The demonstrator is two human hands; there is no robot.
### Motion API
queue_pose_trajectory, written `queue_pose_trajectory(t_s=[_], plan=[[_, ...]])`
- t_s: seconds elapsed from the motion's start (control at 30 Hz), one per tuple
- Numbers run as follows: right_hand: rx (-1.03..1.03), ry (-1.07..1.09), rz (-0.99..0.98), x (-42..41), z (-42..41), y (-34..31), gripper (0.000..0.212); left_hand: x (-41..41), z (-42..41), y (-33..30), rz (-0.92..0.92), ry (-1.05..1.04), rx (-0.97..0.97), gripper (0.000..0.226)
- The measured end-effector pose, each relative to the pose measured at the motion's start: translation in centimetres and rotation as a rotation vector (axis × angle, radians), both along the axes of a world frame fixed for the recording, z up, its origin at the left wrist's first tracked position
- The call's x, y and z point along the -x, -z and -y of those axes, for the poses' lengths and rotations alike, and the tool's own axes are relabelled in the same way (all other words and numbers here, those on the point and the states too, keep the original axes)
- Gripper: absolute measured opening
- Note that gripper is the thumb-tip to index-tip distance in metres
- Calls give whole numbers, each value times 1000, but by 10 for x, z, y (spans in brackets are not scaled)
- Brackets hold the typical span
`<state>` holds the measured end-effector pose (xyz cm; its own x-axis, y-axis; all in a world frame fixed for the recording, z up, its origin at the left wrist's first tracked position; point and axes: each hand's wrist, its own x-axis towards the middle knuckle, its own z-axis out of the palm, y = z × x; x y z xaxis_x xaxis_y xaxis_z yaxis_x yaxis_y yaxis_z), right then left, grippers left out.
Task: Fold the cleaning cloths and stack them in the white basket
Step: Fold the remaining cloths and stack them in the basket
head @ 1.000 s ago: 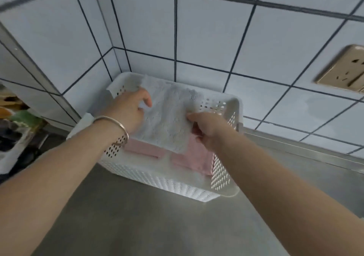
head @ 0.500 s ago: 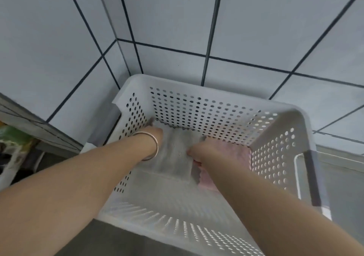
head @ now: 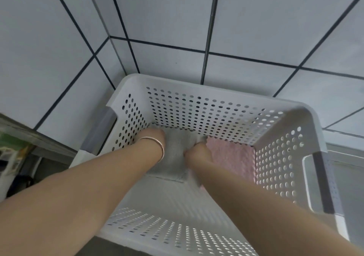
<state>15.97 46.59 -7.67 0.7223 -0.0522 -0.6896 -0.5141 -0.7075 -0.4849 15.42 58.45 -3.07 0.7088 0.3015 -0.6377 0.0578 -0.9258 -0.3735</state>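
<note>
Grey terry, soft, light and floppy, the folded cleaning cloth lies on the white basket floor at its far left corner, touching the pink cloth, my left hand and right hand on its 2 side edges, grip hidden, where I'd hold it.

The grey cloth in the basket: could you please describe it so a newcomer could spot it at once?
Find the white perforated basket in the tiled corner. On its floor, toward the back left, lies the grey cloth between both hands, beside a pink cloth; it alone is grey.
</note>
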Motion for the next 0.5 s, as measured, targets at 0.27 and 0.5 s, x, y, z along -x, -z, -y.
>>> queue_pose_trajectory(t_s=[0.27, 0.5], plan=[[-39, -400, -16, -17, 23, -94, 20, 6, 32, -69, 42, 91, 56, 23], [19, -362, 732, 52, 136, -217, 20, 45, 140, -189, 603, 457, 366, 15]])
